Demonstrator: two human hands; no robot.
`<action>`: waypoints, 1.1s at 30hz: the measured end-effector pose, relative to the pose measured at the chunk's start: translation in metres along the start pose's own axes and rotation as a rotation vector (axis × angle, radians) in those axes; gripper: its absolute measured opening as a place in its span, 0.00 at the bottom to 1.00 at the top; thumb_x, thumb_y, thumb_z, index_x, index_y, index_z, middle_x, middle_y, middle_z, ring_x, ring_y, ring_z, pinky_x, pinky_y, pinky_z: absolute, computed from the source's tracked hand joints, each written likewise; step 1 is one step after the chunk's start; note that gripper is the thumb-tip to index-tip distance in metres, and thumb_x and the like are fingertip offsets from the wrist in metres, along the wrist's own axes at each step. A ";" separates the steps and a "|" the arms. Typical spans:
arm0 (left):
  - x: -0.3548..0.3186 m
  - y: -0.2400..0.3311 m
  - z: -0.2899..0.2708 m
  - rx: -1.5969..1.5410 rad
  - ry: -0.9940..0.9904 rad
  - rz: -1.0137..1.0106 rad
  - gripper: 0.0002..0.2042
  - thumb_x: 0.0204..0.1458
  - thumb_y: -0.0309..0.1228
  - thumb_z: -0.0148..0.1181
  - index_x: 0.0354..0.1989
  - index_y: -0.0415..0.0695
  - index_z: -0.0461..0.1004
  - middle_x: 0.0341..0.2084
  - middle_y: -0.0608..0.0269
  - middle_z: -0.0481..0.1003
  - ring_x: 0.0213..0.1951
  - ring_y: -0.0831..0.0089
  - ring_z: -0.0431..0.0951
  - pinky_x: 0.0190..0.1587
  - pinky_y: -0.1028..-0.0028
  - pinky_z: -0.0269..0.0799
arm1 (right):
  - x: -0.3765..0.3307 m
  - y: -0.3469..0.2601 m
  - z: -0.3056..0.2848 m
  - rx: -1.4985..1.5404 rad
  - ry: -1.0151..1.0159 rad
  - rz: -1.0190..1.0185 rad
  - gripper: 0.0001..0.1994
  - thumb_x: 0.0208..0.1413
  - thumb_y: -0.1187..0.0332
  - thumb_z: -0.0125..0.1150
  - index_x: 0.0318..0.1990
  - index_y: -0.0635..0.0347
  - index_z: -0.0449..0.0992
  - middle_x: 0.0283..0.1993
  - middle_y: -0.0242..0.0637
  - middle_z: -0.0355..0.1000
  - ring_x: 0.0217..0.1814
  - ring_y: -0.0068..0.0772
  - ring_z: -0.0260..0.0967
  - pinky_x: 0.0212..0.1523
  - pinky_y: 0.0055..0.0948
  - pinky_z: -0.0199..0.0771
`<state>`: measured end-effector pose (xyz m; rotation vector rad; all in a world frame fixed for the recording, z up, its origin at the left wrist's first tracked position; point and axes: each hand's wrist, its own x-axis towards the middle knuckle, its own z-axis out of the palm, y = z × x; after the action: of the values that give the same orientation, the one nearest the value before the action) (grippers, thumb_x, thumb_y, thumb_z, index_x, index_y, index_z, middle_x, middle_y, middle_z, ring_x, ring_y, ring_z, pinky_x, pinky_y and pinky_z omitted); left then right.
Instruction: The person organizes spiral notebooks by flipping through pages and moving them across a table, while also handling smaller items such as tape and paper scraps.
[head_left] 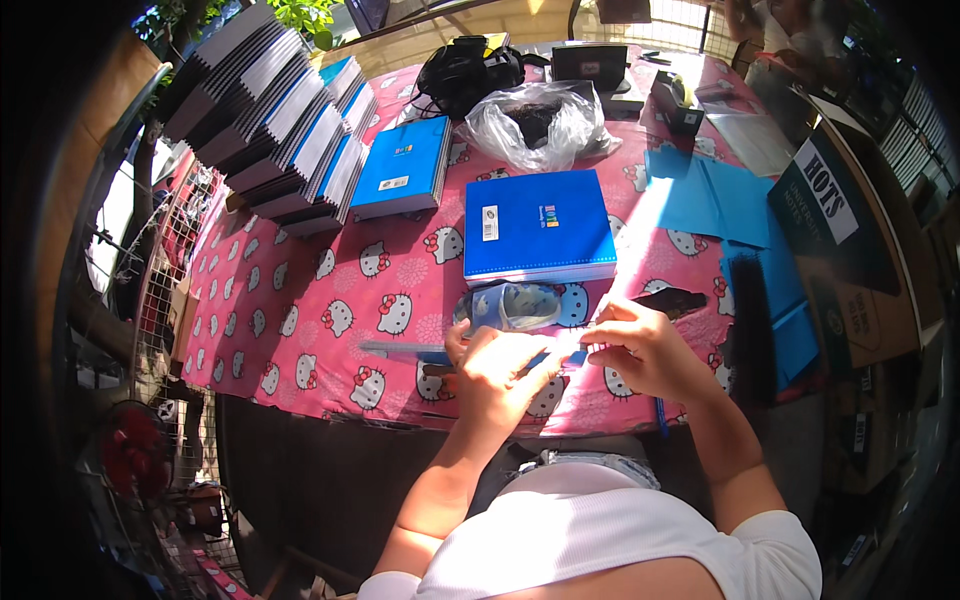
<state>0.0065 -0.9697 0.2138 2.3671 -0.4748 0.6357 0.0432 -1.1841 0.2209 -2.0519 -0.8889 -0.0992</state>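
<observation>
Notebook piles [275,125] at ten o'clock looked done; left grip [492,365] held a blue item [433,355], right grip [640,345] narrow, contents unclear.

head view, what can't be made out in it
In the head view:
- Middle of the thin blue item: covered by the left hand.
- What, if anything, the right hand pinches: lost behind its fingers and in glare.
- Dark contents of the plastic bag: blurred by folds.
- Another person: dim, cut off by the top edge.
</observation>
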 end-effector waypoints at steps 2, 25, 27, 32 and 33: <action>-0.001 0.000 0.001 0.002 0.010 0.001 0.08 0.40 0.37 0.70 0.28 0.50 0.81 0.25 0.74 0.79 0.31 0.77 0.73 0.55 0.62 0.51 | 0.000 0.004 -0.002 -0.023 -0.060 0.002 0.14 0.44 0.73 0.66 0.41 0.59 0.76 0.31 0.38 0.68 0.29 0.43 0.68 0.31 0.34 0.70; -0.009 0.001 -0.005 -0.040 -0.004 -0.006 0.10 0.37 0.30 0.70 0.32 0.50 0.80 0.28 0.73 0.79 0.32 0.76 0.74 0.53 0.65 0.52 | 0.001 -0.028 0.006 -0.237 0.017 0.012 0.13 0.43 0.74 0.66 0.37 0.59 0.73 0.33 0.38 0.70 0.33 0.40 0.72 0.29 0.32 0.73; -0.010 0.001 -0.004 0.000 0.005 0.011 0.11 0.37 0.30 0.70 0.32 0.51 0.81 0.28 0.73 0.79 0.32 0.77 0.74 0.53 0.65 0.53 | 0.006 -0.036 0.011 -0.309 0.127 -0.010 0.11 0.43 0.74 0.67 0.35 0.60 0.73 0.31 0.38 0.70 0.31 0.40 0.72 0.28 0.32 0.72; -0.011 0.002 -0.006 0.007 0.024 0.026 0.12 0.36 0.28 0.69 0.33 0.51 0.80 0.28 0.74 0.79 0.32 0.76 0.74 0.52 0.65 0.54 | 0.007 -0.043 0.014 -0.292 0.114 -0.002 0.11 0.42 0.73 0.67 0.34 0.61 0.72 0.29 0.38 0.69 0.30 0.41 0.71 0.27 0.32 0.71; -0.012 0.002 -0.006 0.016 0.026 0.030 0.12 0.36 0.28 0.69 0.33 0.51 0.80 0.27 0.74 0.79 0.32 0.76 0.74 0.52 0.65 0.54 | 0.009 -0.044 0.016 -0.259 0.147 0.006 0.11 0.42 0.72 0.67 0.34 0.62 0.72 0.29 0.38 0.68 0.29 0.41 0.70 0.26 0.32 0.71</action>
<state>-0.0060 -0.9655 0.2124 2.3683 -0.4965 0.6851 0.0180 -1.1511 0.2445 -2.2527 -0.8125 -0.3741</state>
